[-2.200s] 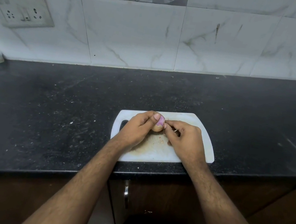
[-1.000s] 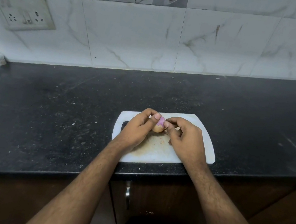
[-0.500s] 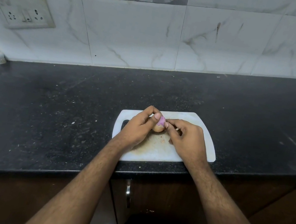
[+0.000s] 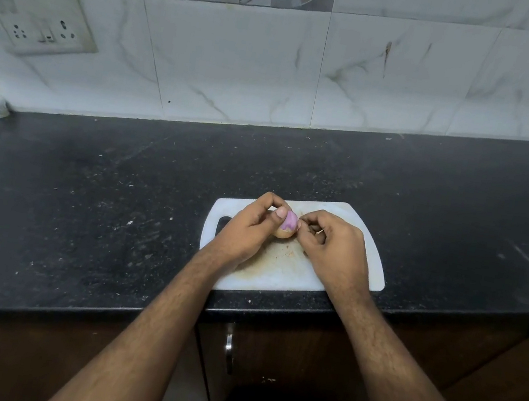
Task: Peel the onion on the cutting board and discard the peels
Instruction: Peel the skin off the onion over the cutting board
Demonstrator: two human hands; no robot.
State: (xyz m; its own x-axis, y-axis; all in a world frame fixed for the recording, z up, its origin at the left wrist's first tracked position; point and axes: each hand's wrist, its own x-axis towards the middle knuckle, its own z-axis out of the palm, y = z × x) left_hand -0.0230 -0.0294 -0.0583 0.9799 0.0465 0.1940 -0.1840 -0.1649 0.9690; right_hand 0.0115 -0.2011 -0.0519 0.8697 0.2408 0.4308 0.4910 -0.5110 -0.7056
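Onion [image 4: 288, 225], part purple and part brown-skinned, sits above the white cutting board [image 4: 363, 268], gripped in the curled fingers of the left hand [image 4: 248, 229]. The right hand [image 4: 335, 246] pinches at its side. Board lies at the dark worktop's [image 4: 82, 206] front edge.

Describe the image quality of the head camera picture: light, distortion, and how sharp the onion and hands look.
Head view: dim, flat indoor light with no glare; wide-angle distortion bows the countertop edge and tilts the wall socket; the onion, held by the left hand and picked at by the right hand over the cutting board, is small and soft, its peel detail unclear.
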